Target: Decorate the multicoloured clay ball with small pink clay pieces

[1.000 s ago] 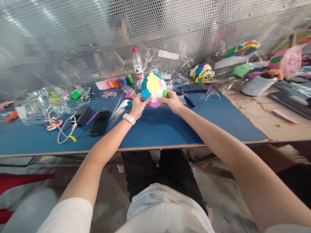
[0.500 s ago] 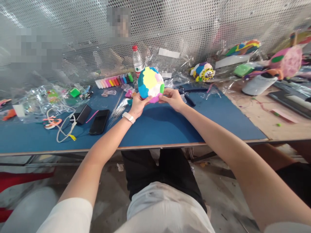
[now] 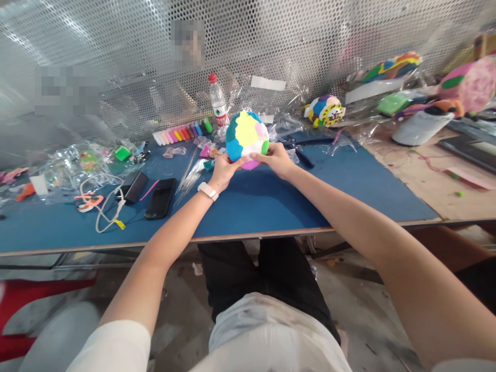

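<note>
A round ball (image 3: 247, 135) patched with yellow, blue, teal, pink, green, white and purple clay is held up over the blue table mat (image 3: 271, 206). My left hand (image 3: 223, 171), with a white band on the wrist, grips its lower left side, thumb along the bottom. On the lower right, my right hand (image 3: 278, 159) pinches it, the thumb on the front over a white patch. The fingers behind the ball are hidden. Just behind it stands a plastic bottle (image 3: 218, 102) with a red cap.
A row of coloured clay sticks (image 3: 182, 132), a black phone (image 3: 160, 198), a white cable (image 3: 101, 206) and clear wrappers (image 3: 64, 160) lie left. Dark-handled pliers (image 3: 306, 156) lie right of the ball. Further right are a lion-faced clay figure (image 3: 325, 111) and a white cup (image 3: 420, 126).
The view has shifted slightly. My right thumb has moved from the ball's lower right edge further onto its front. Both hands still hold the ball.
</note>
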`<state>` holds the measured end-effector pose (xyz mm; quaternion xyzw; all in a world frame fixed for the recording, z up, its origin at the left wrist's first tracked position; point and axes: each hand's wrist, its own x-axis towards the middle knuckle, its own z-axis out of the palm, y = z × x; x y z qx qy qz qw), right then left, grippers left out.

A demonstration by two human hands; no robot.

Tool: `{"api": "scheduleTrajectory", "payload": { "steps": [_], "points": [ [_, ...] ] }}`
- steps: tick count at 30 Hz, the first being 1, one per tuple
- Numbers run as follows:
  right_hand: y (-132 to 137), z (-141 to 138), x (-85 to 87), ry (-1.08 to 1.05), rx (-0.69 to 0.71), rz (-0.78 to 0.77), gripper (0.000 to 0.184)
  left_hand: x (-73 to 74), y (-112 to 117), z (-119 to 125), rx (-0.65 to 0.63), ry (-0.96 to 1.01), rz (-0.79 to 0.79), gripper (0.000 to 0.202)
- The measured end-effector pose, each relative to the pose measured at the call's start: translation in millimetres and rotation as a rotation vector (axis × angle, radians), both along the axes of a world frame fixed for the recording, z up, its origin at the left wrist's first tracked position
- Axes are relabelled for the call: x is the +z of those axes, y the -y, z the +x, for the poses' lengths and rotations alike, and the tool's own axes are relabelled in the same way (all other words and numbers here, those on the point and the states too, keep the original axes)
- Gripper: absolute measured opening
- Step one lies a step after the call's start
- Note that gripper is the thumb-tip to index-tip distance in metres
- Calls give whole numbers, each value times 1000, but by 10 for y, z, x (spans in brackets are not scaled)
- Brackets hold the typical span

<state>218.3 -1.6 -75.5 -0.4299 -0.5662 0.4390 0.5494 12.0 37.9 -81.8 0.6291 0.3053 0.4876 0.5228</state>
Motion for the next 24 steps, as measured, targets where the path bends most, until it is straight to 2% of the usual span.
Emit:
{"api": "scheduleTrajectory", "payload": {
  "steps": [7, 10, 14, 18, 24],
  "points": [
    [-86, 24, -56, -82, -47, 38, 76, -42, -66, -53, -15, -50, -9, 66],
    [-100, 35, -45, -173, -49, 77, 67, -70, -63, -33, -29, -75, -1, 69],
    [-93, 29, -25, -174, -79, 105, 59, -33, -16, -4, 4, -49, 22, 68],
    [-93, 7, -43, -169, -68, 110, 59, 17, -2, -23, 72, -6, 84, 61],
    [-116, 14, -66, -182, -28, 122, 62, 1, -38, -43, 52, 15, 135, 56]
  ]
}}
